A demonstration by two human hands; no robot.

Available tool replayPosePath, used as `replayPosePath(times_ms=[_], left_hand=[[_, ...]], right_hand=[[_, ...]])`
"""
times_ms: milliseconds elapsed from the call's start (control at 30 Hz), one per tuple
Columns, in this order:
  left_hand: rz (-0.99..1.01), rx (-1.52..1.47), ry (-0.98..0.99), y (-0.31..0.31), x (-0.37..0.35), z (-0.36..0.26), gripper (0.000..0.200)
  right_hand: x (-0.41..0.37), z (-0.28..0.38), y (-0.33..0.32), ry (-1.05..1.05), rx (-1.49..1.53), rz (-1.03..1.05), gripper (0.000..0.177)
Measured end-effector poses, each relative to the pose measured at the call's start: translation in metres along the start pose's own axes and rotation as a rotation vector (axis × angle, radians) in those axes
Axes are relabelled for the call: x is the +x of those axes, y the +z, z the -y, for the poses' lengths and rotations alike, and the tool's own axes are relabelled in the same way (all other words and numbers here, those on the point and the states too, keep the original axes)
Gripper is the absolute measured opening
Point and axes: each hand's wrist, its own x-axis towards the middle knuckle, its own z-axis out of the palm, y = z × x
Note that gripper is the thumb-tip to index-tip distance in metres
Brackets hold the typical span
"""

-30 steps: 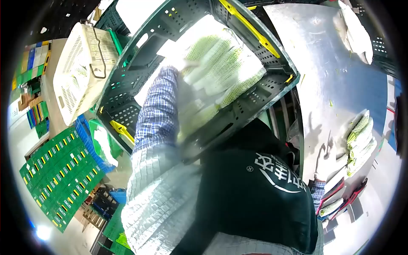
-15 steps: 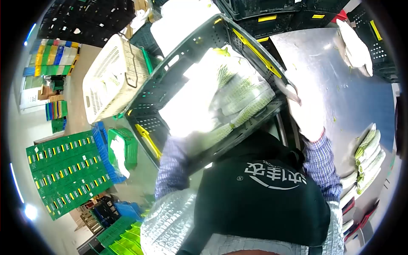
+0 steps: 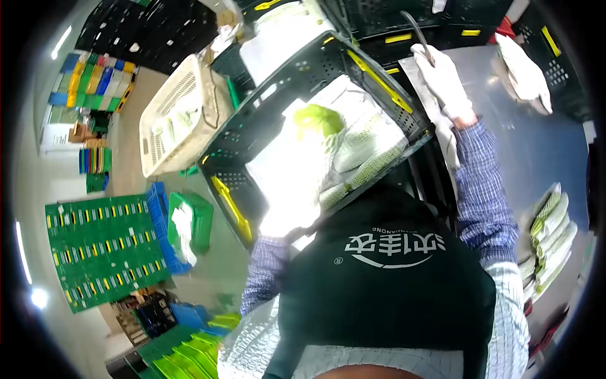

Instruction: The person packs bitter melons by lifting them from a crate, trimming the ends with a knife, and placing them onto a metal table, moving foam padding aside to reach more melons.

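My left hand, in a white glove washed out by glare, is inside a black crate. It grips a net-sleeved green vegetable with a yellow-green end showing; glare hides most of the fingers. More net-sleeved vegetables lie beside it on white lining in the crate. Away from the crate, over the edge of the metal table, my right hand, also white-gloved, is closed around a thin, curved, dark metal tool. The tool points up and away; its full shape is partly hidden by the glove.
On the metal table lie a white glove-like item and several net-sleeved vegetables. A cream basket and a green bin stand to the left. Black crates line the back.
My right hand has left the crate's rim, moved up and away, and now holds the curved tool. My left hand now has a net-sleeved vegetable, its yellow-green end raised in the crate.
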Motion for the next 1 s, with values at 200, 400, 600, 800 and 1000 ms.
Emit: replayPosePath(times_ms=[200,400,600,800,1000], left_hand=[[-0.023,-0.135,0.205,-0.035,0.043,-0.039,0.059],[-0.429,0.047,0.539,-0.073,0.088,-0.095,0.06],[-0.369,-0.718,0.368,-0.024,0.082,-0.108,0.056],[-0.094,-1.025,0.143,0.011,0.086,-0.064,0.062],[0.006,-0.75,0.121,0.021,0.067,-0.089,0.083]], right_hand=[[-0.057,0.089,0.03,0.546,1.076,0.869,0.046],[-0.081,0.112,0.051,0.535,1.276,1.055,0.066],[-0.094,0.138,0.068,-0.315,0.396,0.439,0.068],[-0.119,0.116,0.066,-0.686,-0.09,0.371,0.063],[-0.062,0.149,0.031,-0.498,0.201,0.087,0.07]])
